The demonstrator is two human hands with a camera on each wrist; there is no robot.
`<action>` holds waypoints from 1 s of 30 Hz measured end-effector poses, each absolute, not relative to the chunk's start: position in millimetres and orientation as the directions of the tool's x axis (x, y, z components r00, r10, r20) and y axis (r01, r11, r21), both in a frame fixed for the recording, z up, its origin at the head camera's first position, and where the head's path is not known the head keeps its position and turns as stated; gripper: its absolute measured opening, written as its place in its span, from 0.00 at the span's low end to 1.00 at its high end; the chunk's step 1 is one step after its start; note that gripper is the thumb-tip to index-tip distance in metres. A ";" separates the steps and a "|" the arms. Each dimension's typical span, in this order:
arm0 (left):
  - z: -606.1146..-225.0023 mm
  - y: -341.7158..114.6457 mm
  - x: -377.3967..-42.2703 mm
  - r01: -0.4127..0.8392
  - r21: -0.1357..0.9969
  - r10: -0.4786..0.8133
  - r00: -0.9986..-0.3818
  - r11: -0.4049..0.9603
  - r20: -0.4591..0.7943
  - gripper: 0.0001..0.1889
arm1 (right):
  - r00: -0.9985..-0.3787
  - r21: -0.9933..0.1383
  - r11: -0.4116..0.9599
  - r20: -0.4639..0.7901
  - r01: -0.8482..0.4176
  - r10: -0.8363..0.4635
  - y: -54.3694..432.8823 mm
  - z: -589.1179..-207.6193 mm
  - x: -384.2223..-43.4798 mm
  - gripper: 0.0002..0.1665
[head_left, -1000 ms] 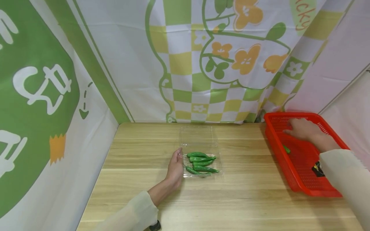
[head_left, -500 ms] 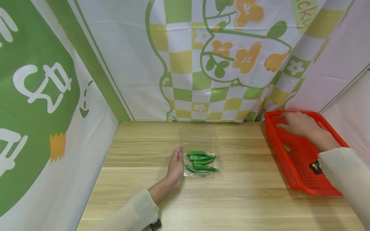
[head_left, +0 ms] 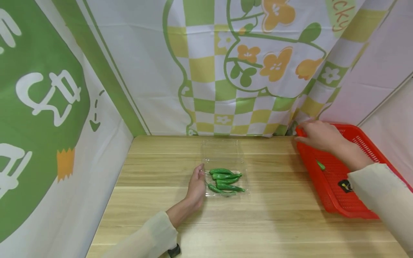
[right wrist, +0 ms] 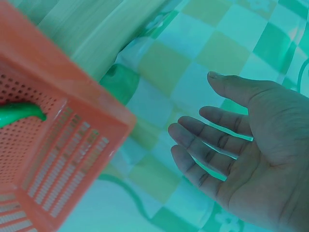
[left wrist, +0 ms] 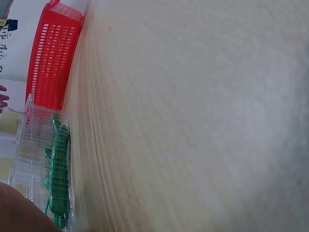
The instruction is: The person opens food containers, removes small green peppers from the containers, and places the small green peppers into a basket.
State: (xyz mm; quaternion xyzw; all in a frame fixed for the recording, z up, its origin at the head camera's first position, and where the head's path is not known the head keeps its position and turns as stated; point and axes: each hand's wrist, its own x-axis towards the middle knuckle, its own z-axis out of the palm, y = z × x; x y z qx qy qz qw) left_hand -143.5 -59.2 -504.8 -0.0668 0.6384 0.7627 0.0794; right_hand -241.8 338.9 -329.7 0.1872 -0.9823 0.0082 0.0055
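My left hand (head_left: pixel 195 188) grips the left edge of a clear plastic clamshell box (head_left: pixel 244 184), whose lid (head_left: pixel 221 150) lies folded back away from me. Several green chili peppers (head_left: pixel 227 181) lie side by side in the box. Over the far left corner of the red basket (head_left: pixel 317 186), my right hand (head_left: pixel 319 135) is raised with nothing in it. The right wrist view shows this hand (right wrist: pixel 241 145) palm on, fingers loosely extended, beside the basket's corner (right wrist: pixel 123 121).
One green chili pepper (head_left: pixel 321 165) lies in the basket, also seen in the right wrist view. A small black item with a yellow mark (head_left: pixel 345 186) is near the right sleeve. The wooden table (head_left: pixel 155 172) meets a printed cloth (head_left: pixel 222 104) at the back.
My right hand has moved left, from inside the basket to above its far left corner. My left hand and the box stay in place.
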 end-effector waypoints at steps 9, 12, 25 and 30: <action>-502.1 -59.0 -142.3 -0.214 0.962 0.042 -0.977 -0.170 -0.210 0.27 | -0.894 0.002 0.897 0.069 -0.443 -0.442 314.1 -327.2 -236.2 0.21; -500.9 -59.2 -141.9 -0.217 0.963 0.041 -0.976 -0.157 -0.214 0.27 | -0.883 0.017 0.886 0.074 -0.463 -0.463 305.9 -326.4 -234.1 0.20; -502.0 -59.4 -142.3 -0.211 0.965 0.035 -0.978 -0.155 -0.208 0.27 | -0.841 0.055 0.847 0.093 -0.530 -0.532 266.3 -330.5 -216.8 0.22; -502.6 -59.9 -142.4 -0.210 0.965 0.045 -0.978 -0.157 -0.205 0.27 | -0.819 0.073 0.824 0.092 -0.562 -0.567 251.2 -335.1 -210.6 0.24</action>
